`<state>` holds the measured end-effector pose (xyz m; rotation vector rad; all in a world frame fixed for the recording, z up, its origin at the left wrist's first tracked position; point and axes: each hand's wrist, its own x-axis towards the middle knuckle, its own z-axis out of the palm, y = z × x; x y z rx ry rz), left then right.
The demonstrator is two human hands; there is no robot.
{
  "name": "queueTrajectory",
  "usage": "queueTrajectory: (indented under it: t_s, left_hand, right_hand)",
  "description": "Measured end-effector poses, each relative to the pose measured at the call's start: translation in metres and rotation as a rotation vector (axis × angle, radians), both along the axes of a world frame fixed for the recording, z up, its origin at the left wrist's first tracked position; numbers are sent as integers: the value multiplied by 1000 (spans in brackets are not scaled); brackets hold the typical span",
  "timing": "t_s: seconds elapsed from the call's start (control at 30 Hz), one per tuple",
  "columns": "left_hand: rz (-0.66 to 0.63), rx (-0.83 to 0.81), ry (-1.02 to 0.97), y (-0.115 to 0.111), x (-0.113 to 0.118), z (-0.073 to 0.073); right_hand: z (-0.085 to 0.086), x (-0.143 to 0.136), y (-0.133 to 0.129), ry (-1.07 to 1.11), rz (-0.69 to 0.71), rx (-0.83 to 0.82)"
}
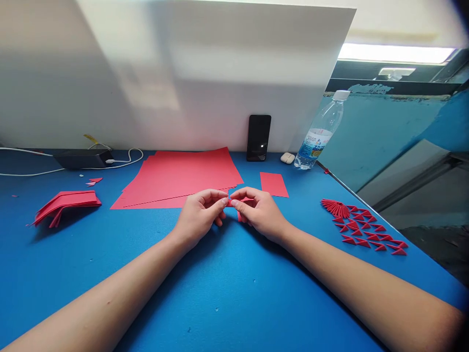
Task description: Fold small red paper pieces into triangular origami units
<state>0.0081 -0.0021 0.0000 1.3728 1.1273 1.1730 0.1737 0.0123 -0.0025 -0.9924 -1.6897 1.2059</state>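
Between my two hands, at the middle of the blue table, is a small folded piece of red paper (229,203). My left hand (203,210) pinches its left end between thumb and forefinger. From the other side, my right hand (258,210) grips it the same way, the fingertips of both hands almost meeting. Most of the piece is covered by my fingers. Some more red paper shows beneath my right hand, and I cannot tell whether it belongs to the same piece. Just beyond my hands lies a stack of large red paper sheets (183,173).
A small red paper rectangle (274,184) lies behind my right hand. Several folded red triangles (362,230) are laid out at right. Folded red strips (69,200) sit at left, near a black adapter (84,159). A phone (258,138), earbud case (287,158) and bottle (320,134) stand behind.
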Motion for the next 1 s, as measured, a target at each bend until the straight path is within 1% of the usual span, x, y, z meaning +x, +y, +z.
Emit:
queueTrajectory:
  t_s: [0.13, 0.3, 0.6, 0.87, 1.0]
  left_hand:
    - [-44, -25, -57, 0, 0, -1]
    - [-23, -40, -60, 0, 0, -1]
    - [-28, -28, -93, 0, -1, -1]
    - [2, -39, -133, 0, 0, 0]
    - [0, -31, -115, 1, -1, -2]
  right_hand:
    - [-1, 0, 2, 43, -40, -28]
    - [-4, 0, 3, 64, -47, -29]
    - [-6, 0, 4, 83, -47, -26]
    - [-4, -1, 3, 108, -61, -44]
    - [-4, -2, 2, 103, -40, -43]
